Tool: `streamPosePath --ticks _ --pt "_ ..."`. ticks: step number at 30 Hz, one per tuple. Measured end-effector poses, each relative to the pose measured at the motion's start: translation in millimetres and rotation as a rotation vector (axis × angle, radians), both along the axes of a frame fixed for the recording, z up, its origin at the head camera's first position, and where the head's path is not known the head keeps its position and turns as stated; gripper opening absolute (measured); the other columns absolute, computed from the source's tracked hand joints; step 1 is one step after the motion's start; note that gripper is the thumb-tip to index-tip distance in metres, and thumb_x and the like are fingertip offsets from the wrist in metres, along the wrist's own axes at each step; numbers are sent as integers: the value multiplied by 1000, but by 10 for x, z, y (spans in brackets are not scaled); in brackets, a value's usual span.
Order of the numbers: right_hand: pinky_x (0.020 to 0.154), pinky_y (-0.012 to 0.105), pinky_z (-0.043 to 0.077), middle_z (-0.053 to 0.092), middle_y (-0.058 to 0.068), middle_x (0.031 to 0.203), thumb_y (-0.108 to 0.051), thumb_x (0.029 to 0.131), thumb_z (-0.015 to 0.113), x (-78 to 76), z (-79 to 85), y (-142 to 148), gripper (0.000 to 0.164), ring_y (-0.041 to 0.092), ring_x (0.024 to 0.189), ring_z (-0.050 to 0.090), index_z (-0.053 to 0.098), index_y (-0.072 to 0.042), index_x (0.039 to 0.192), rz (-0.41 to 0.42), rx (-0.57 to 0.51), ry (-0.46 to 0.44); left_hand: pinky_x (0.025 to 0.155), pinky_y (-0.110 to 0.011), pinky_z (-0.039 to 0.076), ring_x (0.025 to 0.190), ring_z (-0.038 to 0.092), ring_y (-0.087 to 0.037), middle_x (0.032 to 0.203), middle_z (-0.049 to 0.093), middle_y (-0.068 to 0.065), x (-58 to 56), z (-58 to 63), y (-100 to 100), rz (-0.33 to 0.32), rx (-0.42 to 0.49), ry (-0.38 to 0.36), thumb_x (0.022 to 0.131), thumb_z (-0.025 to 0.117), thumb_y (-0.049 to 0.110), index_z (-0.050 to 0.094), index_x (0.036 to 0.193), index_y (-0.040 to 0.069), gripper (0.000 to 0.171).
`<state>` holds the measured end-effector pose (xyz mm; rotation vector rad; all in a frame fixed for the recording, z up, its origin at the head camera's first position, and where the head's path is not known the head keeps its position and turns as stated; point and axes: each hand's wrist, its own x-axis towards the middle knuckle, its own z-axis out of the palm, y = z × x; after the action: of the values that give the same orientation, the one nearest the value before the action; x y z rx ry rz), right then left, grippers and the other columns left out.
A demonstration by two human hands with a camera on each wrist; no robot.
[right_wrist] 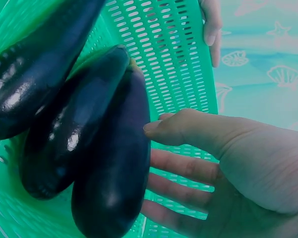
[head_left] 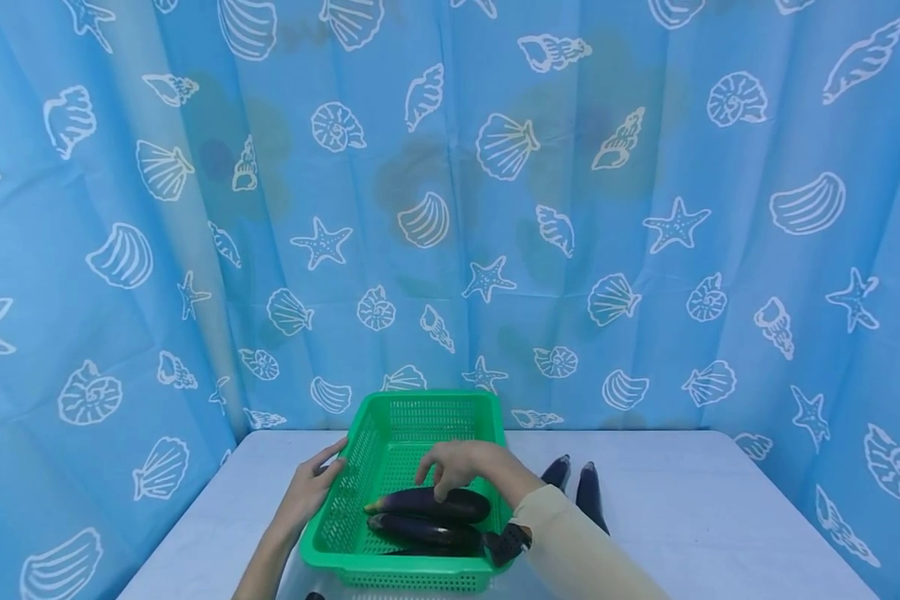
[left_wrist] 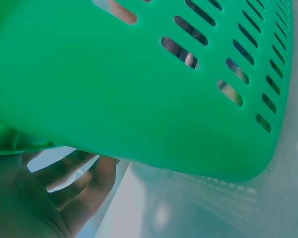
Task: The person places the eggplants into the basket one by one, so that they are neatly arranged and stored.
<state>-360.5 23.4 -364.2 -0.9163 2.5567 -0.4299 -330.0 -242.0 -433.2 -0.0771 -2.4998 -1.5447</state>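
Observation:
A green plastic basket (head_left: 420, 563) holds three dark purple eggplants: one nearest the right hand (head_left: 437, 503), a second eggplant (head_left: 423, 530) beside it, and a third eggplant (right_wrist: 35, 74) mostly hidden in the head view. My left hand (head_left: 311, 492) rests its fairly straight fingers against the basket's left rim. Inside the basket, my right hand (head_left: 457, 465) is over the far eggplant. In the right wrist view, the thumb tip meets or nearly meets that eggplant's side, and the other fingers extend alongside it, their tips partly hidden.
Two more eggplants, one (head_left: 556, 472) partly behind the right forearm and another (head_left: 589, 497), lie on the white table (head_left: 690, 508) right of the basket. A blue curtain (head_left: 450, 333) with shell prints hangs behind and at both sides.

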Motion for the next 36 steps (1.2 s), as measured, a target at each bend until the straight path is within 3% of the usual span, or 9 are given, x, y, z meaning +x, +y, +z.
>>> streamPosePath --ticks 6,18,26,29,34,36 --pt "71 29 52 69 6 119 -14 92 68 2 9 18 32 12 93 65 68 -26 121 -10 -2 -12 88 -44 54 118 62 -38 137 57 -24 -9 2 11 5 0 -5 104 48 27 47 147 14 45" --pt "71 33 55 72 4 112 -14 91 68 27 58 51 34 10 89 67 66 -21 125 -10 -55 -47 92 -47 53 122 59 -42 140 54 -25 -26 -13 14 25 -36 -20 104 46 26 45 148 13 46" --pt "66 29 51 73 3 107 -16 91 69 59 132 111 33 13 83 66 66 -23 123 22 -84 -36 94 -49 52 123 58 -42 142 53 -25 -26 -6 13 18 -33 -14 104 46 26 45 148 14 46" --pt "74 26 52 74 -2 105 -19 91 69 67 157 150 33 8 93 67 66 -26 124 41 -78 7 96 -50 50 125 57 -42 143 52 -24 -25 -6 12 16 -36 -15 104 46 27 45 148 14 46" --pt "95 36 51 73 -3 110 -22 92 68 77 176 230 34 12 106 65 65 -27 126 80 -89 67 97 -51 50 126 56 -42 143 51 -24 -25 -9 10 14 -35 -19 104 46 26 44 149 14 46" --pt "97 39 50 73 -1 111 -23 92 68 85 181 266 34 14 108 65 65 -27 126 86 -105 74 98 -51 49 126 56 -42 144 51 -24 -24 -8 12 17 -40 -21 104 46 26 45 148 14 46"
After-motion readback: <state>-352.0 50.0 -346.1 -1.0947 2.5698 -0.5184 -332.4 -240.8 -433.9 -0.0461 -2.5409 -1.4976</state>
